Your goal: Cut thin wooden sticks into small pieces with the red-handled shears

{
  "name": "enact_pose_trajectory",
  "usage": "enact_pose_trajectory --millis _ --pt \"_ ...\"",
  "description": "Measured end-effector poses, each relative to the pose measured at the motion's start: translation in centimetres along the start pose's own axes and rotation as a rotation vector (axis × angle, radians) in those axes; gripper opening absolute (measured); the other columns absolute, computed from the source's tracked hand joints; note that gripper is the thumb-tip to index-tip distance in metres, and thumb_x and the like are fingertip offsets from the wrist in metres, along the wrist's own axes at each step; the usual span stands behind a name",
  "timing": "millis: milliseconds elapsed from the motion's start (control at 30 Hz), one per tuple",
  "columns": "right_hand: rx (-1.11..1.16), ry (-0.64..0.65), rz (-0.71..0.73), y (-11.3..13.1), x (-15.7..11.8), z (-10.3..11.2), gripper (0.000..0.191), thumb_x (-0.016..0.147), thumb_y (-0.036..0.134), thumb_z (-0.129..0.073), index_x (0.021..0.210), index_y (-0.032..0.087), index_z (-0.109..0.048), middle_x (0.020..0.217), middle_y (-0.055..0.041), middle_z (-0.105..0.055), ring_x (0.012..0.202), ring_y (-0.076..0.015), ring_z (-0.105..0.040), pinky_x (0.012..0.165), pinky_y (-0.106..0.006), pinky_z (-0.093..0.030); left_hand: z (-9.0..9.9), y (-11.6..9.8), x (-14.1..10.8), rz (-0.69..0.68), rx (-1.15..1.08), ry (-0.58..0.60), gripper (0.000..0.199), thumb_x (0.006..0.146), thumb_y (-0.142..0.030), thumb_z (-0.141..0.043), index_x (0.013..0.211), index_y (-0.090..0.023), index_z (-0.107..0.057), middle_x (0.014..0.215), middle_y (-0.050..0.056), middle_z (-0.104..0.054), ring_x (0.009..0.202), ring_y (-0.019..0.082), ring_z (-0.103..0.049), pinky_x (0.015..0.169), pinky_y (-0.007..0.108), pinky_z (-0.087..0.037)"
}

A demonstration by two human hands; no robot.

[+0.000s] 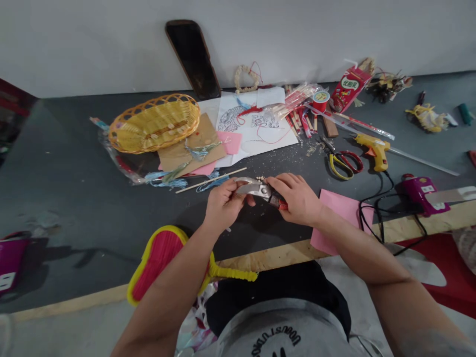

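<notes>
My right hand (297,198) is wrapped round the dark and red handles of pruning shears (254,189), whose metal blades point left. At the blade end my left hand (224,204) is closed in a pinch. Whatever sits between its fingers is too small and covered to make out. Small pale cut bits (260,178) lie on the dark table just beyond the blades. A thin wooden stick (211,180) rests beside my left hand, across light-blue tassels (211,184).
A yellow woven basket (156,126) stands back left near a leaning phone (193,59). Printed paper (256,124) lies mid-table. To the right are scissors (344,163), a yellow glue gun (374,148) with its cable, and pink paper (344,213). A pink-and-yellow fan-shaped piece (159,258) overhangs the front edge.
</notes>
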State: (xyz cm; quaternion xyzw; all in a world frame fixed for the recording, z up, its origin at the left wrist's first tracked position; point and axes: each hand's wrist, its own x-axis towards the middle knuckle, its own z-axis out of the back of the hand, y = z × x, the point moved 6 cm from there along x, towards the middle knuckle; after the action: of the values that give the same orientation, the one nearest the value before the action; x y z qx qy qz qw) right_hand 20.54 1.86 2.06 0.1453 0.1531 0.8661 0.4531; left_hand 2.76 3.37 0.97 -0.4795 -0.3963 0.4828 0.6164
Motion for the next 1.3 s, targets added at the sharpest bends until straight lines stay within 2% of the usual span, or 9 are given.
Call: enact_pose_trajectory --millis 267,433,633,767,900,1133,1300 --pt "-0.010 -0.003 -0.054 0.2 -0.1 -0.1 0.061 0.076 0.016 -0.055 0.137 0.015 -0.050 0.122 -0.0165 -0.061 0.111 -0.0322 -0.056 0.090 -0.046 -0.047 -0.1 -0.1 0.1 -0.086 -0.004 -0.079 0.027 0.094 -0.040 -0.060 0.081 -0.019 -0.072 0.064 0.002 -0.068 0.042 0.008 -0.048 0.043 0.022 -0.036" --pt "0.020 0.000 -0.044 0.1 -0.1 -0.2 0.061 0.075 0.015 -0.055 0.136 0.015 -0.050 0.123 -0.0171 -0.061 0.112 -0.0325 -0.057 0.091 -0.047 -0.047 0.4 -1.6 -0.4 -0.201 0.155 -0.196 0.020 0.092 -0.029 -0.062 0.079 -0.020 -0.074 0.061 -0.001 -0.065 0.049 0.010 -0.053 0.049 0.022 -0.039" --pt "0.144 0.044 0.067 -0.2 -0.2 0.2 0.060 0.075 0.016 -0.056 0.135 0.017 -0.049 0.124 -0.0153 -0.062 0.115 -0.0309 -0.057 0.093 -0.045 -0.047 0.3 -2.4 -0.9 -0.259 0.202 -0.152 0.025 0.092 -0.028 -0.060 0.073 -0.019 -0.074 0.069 0.000 -0.070 0.049 0.007 -0.052 0.049 0.021 -0.038" --pt "0.133 0.006 0.054 -0.2 0.0 0.4 0.061 0.077 0.017 -0.057 0.137 0.018 -0.048 0.124 -0.0145 -0.062 0.115 -0.0301 -0.057 0.094 -0.044 -0.046 0.4 -1.9 -0.6 -0.195 0.219 -0.210 0.021 0.090 -0.033 -0.061 0.078 -0.019 -0.072 0.069 0.000 -0.070 0.052 0.010 -0.056 0.051 0.021 -0.041" --pt "0.007 -0.028 -0.028 -0.3 0.1 0.2 0.066 0.079 0.019 -0.057 0.143 0.019 -0.044 0.127 -0.0153 -0.060 0.116 -0.0318 -0.055 0.093 -0.047 -0.043 0.5 -1.2 -0.2 -0.082 0.181 -0.253 0.014 0.087 -0.031 -0.062 0.084 -0.020 -0.069 0.053 -0.004 -0.060 0.045 0.010 -0.052 0.047 0.021 -0.039" --pt "-0.017 -0.043 0.015 -0.2 0.0 0.2 0.072 0.076 0.018 -0.058 0.146 0.019 -0.041 0.130 -0.0149 -0.059 0.118 -0.0322 -0.052 0.097 -0.047 -0.040 0.0 -1.2 -0.1 0.032 -0.024 -0.100 0.008 0.082 -0.026 -0.065 0.082 -0.018 -0.068 0.061 0.001 -0.070 0.043 0.008 -0.046 0.042 0.022 -0.031" --pt "-0.024 -0.072 0.061 -0.1 -0.1 0.5 0.073 0.074 0.017 -0.059 0.145 0.016 -0.043 0.128 -0.0149 -0.059 0.117 -0.0317 -0.052 0.098 -0.047 -0.040 -0.8 -0.6 0.3 0.133 -0.333 0.020 0.025 0.076 -0.041 -0.073 0.077 -0.018 -0.063 0.053 0.002 -0.066 0.036 0.007 -0.037 0.037 0.022 -0.025"
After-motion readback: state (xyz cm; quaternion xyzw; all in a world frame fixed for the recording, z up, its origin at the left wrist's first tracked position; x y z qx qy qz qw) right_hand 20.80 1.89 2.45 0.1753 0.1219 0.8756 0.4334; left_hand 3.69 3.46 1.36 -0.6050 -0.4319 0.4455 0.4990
